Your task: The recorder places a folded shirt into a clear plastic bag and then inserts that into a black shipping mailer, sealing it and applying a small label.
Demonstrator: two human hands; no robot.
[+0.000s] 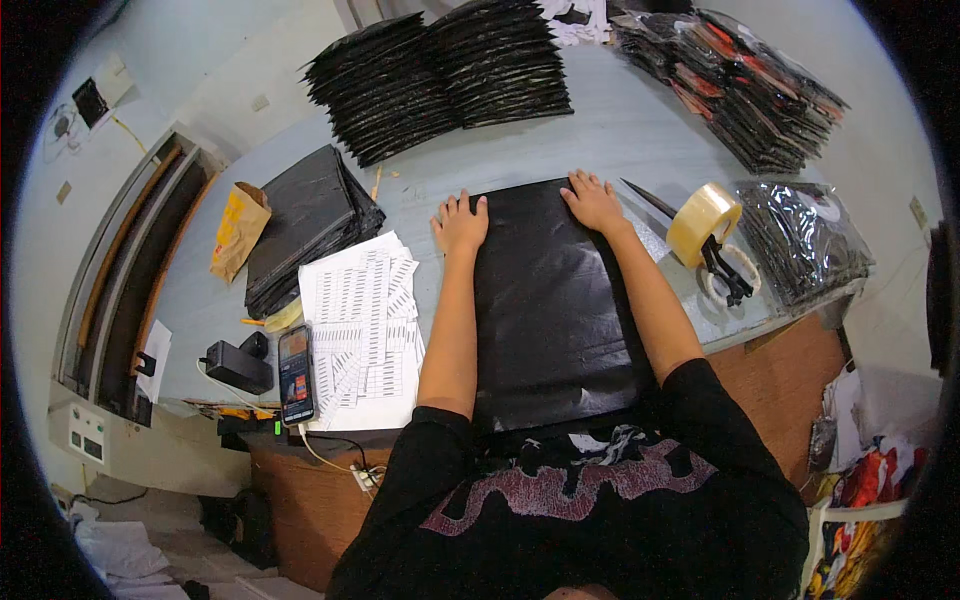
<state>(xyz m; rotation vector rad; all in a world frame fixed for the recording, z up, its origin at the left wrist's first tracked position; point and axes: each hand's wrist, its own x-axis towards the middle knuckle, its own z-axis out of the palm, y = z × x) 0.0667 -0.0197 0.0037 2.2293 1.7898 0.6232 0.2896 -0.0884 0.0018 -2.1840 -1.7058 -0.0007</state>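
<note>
A black plastic bag lies flat on the light-blue table before me, its near edge by my shirt. My left hand rests at its far left corner, fingers spread. At the far right corner my right hand lies with its palm down on the black plastic. Neither hand grips anything. Just right of the bag are scissors with black handles, a large roll of clear tape lying over their blades, and a pale ring-shaped roll beneath the handles. Printed sheets lie left of my left forearm.
Stacks of black bags stand at the back; another stack lies left beside a paper bag. Clear-wrapped packages are piled back right, with more near the right edge. A phone on a cable and a black adapter sit front left.
</note>
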